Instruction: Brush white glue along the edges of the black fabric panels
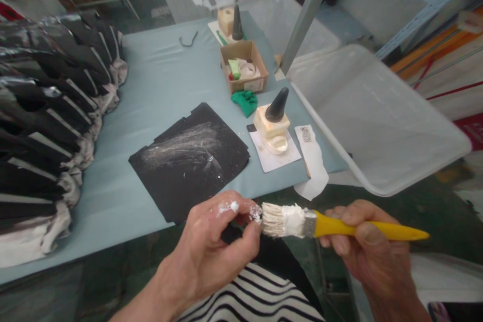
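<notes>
Left hand (211,241): raised, curled, fingertips set at the bristles (272,219) (whether anything is pinched cannot be told). Right hand (377,256): wrapped round one yellow-handled brush (329,224), held level before one bench (151,80). Counted thereon: one black sheet (192,166), one cardboard box (241,85), two black cones (277,105).

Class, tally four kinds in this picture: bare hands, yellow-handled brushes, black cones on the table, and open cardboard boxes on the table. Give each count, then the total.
Bare hands: 2
Yellow-handled brush: 1
Black cones: 2
Open cardboard box: 1
Total: 6
</notes>
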A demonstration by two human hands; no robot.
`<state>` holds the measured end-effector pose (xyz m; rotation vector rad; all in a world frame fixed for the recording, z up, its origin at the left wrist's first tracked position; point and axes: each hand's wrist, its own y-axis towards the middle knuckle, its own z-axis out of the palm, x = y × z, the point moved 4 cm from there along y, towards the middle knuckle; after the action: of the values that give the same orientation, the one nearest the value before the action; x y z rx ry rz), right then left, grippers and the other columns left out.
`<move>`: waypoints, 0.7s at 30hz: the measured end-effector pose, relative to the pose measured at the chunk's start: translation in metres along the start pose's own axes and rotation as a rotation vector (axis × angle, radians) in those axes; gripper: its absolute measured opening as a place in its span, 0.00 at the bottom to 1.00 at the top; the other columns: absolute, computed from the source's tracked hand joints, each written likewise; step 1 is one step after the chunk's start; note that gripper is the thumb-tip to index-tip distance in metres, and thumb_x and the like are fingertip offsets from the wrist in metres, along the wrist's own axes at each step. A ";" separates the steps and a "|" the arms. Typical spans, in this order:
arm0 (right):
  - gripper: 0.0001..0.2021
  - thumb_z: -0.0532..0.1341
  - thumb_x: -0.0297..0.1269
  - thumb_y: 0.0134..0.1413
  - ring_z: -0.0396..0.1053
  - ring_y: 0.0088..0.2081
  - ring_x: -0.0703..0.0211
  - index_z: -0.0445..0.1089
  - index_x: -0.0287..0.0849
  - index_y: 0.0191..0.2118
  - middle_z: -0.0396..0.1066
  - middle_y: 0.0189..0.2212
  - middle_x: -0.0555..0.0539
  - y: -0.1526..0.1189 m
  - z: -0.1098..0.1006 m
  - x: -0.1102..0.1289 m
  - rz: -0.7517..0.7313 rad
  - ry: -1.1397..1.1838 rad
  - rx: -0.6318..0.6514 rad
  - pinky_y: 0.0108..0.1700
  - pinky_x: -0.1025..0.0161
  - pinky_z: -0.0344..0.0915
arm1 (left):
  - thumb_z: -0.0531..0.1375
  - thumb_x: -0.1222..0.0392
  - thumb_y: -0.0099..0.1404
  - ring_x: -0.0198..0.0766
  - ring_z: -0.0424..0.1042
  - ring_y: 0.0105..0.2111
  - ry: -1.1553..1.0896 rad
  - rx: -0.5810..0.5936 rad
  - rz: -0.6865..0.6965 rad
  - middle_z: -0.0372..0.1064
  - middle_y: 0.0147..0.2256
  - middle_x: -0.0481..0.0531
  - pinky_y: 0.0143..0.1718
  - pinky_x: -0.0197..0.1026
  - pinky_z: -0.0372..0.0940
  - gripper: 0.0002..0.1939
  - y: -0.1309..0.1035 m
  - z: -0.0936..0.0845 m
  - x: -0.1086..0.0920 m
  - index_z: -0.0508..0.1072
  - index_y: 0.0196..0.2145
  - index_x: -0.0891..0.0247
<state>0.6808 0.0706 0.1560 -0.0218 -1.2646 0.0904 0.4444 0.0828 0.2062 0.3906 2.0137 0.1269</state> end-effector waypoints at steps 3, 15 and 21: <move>0.10 0.71 0.48 0.66 0.67 0.21 0.62 0.79 0.50 0.38 0.69 0.19 0.53 0.000 0.000 -0.001 -0.010 -0.032 -0.014 0.24 0.67 0.67 | 0.61 0.72 0.62 0.26 0.74 0.25 -0.014 -0.017 -0.109 0.76 0.26 0.44 0.32 0.26 0.68 0.06 0.001 0.001 0.004 0.75 0.32 0.63; 0.06 0.70 0.42 0.67 0.69 0.22 0.60 0.79 0.47 0.39 0.71 0.21 0.51 0.006 0.005 0.004 -0.137 -0.174 0.046 0.24 0.65 0.68 | 0.63 0.60 0.60 0.34 0.69 0.27 -0.342 0.083 -0.625 0.70 0.25 0.47 0.31 0.36 0.65 0.05 -0.007 0.010 0.032 0.75 0.27 0.62; 0.06 0.70 0.43 0.68 0.69 0.21 0.59 0.81 0.49 0.40 0.73 0.21 0.51 0.017 0.017 0.020 -0.234 -0.273 0.150 0.25 0.64 0.68 | 0.62 0.61 0.60 0.34 0.68 0.25 -0.355 0.057 -0.582 0.70 0.23 0.47 0.28 0.37 0.64 0.06 -0.005 0.009 0.035 0.74 0.26 0.61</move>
<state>0.6694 0.0881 0.1793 0.2753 -1.5204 -0.0147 0.4369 0.0890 0.1715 -0.1426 1.7038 -0.3408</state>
